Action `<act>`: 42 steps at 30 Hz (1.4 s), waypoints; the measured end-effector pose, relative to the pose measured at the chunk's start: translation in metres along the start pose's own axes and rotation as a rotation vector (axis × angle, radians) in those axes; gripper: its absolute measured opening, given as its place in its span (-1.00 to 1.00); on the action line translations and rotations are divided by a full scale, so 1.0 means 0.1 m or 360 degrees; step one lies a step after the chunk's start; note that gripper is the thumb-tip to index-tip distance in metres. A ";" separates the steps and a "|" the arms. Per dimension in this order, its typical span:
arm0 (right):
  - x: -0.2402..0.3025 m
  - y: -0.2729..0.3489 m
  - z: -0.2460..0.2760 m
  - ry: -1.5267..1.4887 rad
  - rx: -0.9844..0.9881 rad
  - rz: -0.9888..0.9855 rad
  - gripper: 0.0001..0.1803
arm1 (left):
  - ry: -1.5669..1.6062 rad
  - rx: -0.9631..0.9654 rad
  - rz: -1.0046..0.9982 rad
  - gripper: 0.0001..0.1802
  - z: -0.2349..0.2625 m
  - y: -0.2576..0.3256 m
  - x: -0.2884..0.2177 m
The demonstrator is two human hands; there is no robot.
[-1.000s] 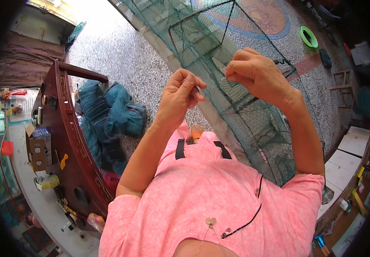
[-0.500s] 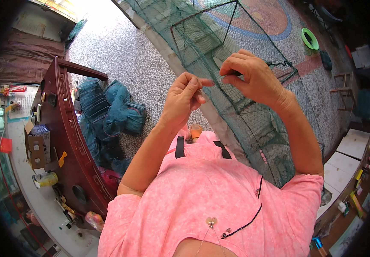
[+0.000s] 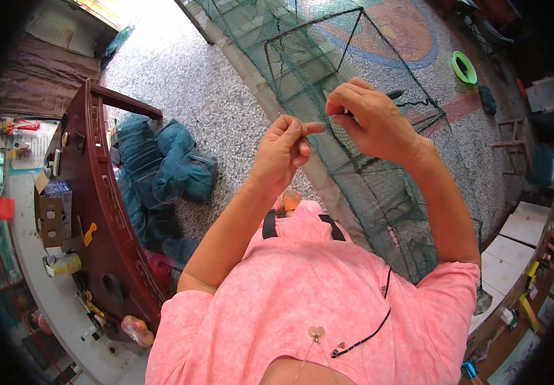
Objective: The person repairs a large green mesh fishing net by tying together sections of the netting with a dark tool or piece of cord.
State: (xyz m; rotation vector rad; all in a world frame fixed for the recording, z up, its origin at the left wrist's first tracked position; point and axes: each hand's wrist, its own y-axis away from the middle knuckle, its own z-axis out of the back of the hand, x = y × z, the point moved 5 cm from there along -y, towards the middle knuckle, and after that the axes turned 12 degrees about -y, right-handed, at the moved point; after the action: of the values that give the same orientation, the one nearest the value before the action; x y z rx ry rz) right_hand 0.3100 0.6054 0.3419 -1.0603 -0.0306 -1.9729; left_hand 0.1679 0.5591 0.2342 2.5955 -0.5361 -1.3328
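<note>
My left hand (image 3: 281,149) is raised in front of my chest, thumb pressed against the curled fingers and one finger pointing right. Whatever it pinches is too small to make out. To its right, my right hand (image 3: 379,122) curls closed, fingertips facing the left hand across a small gap. A slim dark tool (image 3: 394,94) seems to poke out behind its knuckles; its kind is mostly hidden by the fingers. Beneath both hands stretches a long green mesh net trap (image 3: 354,163) with dark rectangular frames, laid across the floor.
Bundled blue-green nets (image 3: 177,163) lie on the speckled floor at left, beside a dark red wooden table (image 3: 119,212). A green basin (image 3: 464,67) and a wooden stool (image 3: 514,146) stand at far right. White boxes (image 3: 526,223) line the near right.
My right hand has turned slightly and the dark tip now shows behind its knuckles. The left hand keeps its pinch, nearly in place. The view has shifted a little.
</note>
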 end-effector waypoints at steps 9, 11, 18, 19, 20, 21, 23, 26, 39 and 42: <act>0.02 -0.11 -0.32 -0.0054 0.0058 -0.0061 -0.91 | 0.0405 0.0053 0.0215 -0.97 -0.06 -0.03 0.28; 0.10 -0.10 -0.29 0.0079 0.0028 0.0042 -0.92 | 0.0466 0.0045 0.0202 -0.95 -0.09 -0.02 0.29; 0.28 -0.14 -0.33 0.0478 -0.0009 0.0269 -0.84 | 0.0451 0.0072 0.0148 -0.93 -0.21 -0.04 0.24; 0.29 -0.14 -0.32 0.0481 -0.0014 0.0283 -0.82 | 0.0475 0.0074 0.0135 -0.90 -0.22 -0.05 0.25; 0.30 -0.15 -0.33 0.0452 0.0038 0.0298 -0.81 | 0.0524 0.0118 0.0103 -0.86 -0.24 -0.06 0.26; 0.32 -0.15 -0.34 0.0423 0.0090 0.0313 -0.80 | 0.0573 0.0162 0.0070 -0.82 -0.25 -0.06 0.28; 0.37 -0.18 -0.37 0.0371 0.0167 0.0357 -0.78 | 0.0640 0.0203 0.0006 -0.77 -0.27 -0.05 0.26; 0.52 -0.20 -0.43 0.0164 0.0222 0.0450 -0.79 | 0.0696 0.0245 -0.0053 -0.80 -0.29 -0.04 0.27; 1.24 -0.66 0.21 -0.1421 -0.0423 0.0465 -0.79 | -0.1728 -0.0254 -0.1042 -0.80 -0.49 0.34 -0.36; 1.35 -0.54 0.92 -0.1584 -0.0464 0.0386 -0.80 | -0.1681 -0.0007 -0.0828 -0.87 -0.63 0.42 -0.50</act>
State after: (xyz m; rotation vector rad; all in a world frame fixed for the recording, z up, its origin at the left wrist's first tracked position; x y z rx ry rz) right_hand 0.2985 0.5836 0.5121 -2.0353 -0.1464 -1.0925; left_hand 0.1829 0.5397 0.3212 1.8664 0.0738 -2.8317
